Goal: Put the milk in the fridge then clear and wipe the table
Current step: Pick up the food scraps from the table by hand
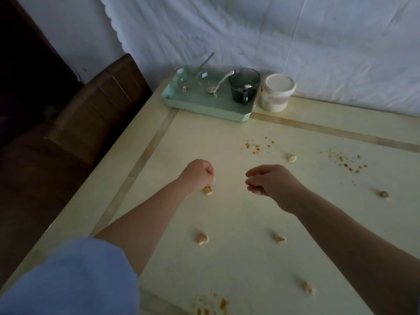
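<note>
A scrap (208, 190) is pinched by the curled left hand (197, 176). The right hand (271, 184) is held loosely curled; any contents cannot be told.

Table (227, 219) is mostly open to reach across, just little scraps (201, 238) lying around. Far-left corner's taken up by the tray (204, 108), jar (277, 94) right beside it.

pale cream table (238, 269) with scattered food scraps (201, 238) and orange crumbs (259, 145)
</note>
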A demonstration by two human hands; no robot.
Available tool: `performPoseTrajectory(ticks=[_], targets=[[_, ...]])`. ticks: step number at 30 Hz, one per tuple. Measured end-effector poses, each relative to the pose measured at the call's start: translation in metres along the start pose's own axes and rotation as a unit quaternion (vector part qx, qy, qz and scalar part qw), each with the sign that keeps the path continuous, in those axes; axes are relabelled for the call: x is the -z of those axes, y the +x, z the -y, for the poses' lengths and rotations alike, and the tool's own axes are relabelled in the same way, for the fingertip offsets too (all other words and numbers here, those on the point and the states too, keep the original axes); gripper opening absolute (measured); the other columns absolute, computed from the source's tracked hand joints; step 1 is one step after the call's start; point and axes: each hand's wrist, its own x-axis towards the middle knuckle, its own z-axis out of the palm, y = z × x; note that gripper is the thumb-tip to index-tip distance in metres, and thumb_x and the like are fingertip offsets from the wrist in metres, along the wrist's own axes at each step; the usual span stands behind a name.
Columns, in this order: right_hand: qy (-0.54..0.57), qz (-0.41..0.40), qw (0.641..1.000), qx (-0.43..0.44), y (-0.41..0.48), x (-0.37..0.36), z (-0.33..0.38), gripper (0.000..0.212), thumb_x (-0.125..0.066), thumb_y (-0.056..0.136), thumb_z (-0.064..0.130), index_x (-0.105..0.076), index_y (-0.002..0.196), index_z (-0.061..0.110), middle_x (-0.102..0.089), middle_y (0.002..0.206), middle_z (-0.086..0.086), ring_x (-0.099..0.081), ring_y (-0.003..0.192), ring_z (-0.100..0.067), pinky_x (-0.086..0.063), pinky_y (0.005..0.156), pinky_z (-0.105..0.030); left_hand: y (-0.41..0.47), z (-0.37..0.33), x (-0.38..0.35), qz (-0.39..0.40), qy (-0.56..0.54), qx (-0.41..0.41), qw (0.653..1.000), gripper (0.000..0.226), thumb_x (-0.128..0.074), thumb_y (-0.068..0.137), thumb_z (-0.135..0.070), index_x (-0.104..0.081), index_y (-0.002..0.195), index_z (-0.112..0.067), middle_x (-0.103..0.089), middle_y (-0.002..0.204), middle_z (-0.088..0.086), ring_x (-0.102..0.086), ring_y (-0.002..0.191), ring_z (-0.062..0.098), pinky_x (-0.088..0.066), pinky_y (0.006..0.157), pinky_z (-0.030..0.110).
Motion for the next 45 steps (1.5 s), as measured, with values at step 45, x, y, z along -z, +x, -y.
performPoseTrajectory(ticks=[45], targets=[[-0.122,-0.265,0.955,0.059,0.078,0.084,-0.06,0.031,-0.064,0.08,0.005,-0.057,0.11,0.009,-0.061,0.106,-0.015,-0.066,0.088,-0.031,-0.055,0.073,-0.038,-0.085,0.049,-0.06,0.062,0.228,0.015,0.971,0.027,-0.062,0.084,-0.03,-0.043,0.069,-0.019,-0.054,0.077,0.001,-0.054,0.078,0.023,-0.028,0.057,0.027]])
